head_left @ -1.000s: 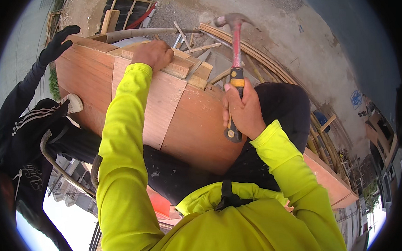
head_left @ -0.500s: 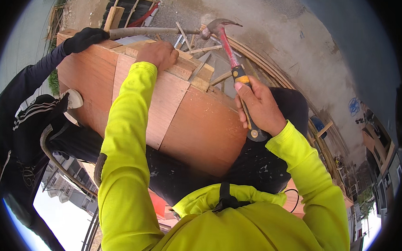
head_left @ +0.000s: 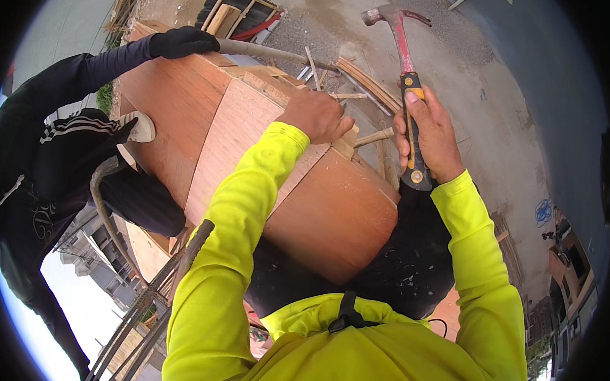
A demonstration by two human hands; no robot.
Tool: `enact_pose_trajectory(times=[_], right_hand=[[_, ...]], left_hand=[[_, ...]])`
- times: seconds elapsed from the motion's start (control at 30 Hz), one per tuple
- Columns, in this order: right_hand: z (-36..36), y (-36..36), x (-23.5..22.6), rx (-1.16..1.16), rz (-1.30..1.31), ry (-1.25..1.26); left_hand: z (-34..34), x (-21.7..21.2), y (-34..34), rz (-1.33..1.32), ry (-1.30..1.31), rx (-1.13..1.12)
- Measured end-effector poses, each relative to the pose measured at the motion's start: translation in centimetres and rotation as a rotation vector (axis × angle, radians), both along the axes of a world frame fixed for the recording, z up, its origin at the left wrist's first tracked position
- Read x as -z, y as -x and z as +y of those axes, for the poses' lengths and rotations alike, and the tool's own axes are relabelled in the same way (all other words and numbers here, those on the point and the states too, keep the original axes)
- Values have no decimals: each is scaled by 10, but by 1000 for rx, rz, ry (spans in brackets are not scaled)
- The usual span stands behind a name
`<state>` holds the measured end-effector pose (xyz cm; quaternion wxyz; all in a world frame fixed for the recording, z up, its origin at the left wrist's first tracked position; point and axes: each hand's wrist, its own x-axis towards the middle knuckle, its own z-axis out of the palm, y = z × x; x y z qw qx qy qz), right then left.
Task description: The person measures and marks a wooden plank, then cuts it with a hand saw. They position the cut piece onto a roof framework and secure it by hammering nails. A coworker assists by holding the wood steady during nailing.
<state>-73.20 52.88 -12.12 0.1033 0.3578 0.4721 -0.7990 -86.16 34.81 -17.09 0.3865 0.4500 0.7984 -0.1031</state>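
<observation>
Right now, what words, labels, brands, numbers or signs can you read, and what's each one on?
No text can be read.
Pale curly print on the co-worker's dark clothing: too small and blurred to read.
Hammer in the right hand: no legible lettering.
Reddish-brown wood panel: no legible lettering.

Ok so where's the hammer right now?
In the head view, the hammer is right of centre, gripped by its handle in the right hand, to the right of the left hand and the reddish-brown wooden panels.
</observation>
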Motion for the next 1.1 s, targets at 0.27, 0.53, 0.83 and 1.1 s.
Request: enact_pose_trajectory(times=[0.27, 0.53, 0.83, 1.1], right_hand=[[-9, 75, 26, -697, 85, 105], [-24, 94, 35, -727, 61, 119], [-24, 92, 38, -801, -34, 33], [-21, 94, 48, -802, 29, -37]], left_hand=[[-11, 4, -41, 171, -207, 53], [-15, 13, -43, 202, -311, -10], [-10, 2, -38, 106, -196, 21], [-18, 6, -43, 95, -355, 39]])
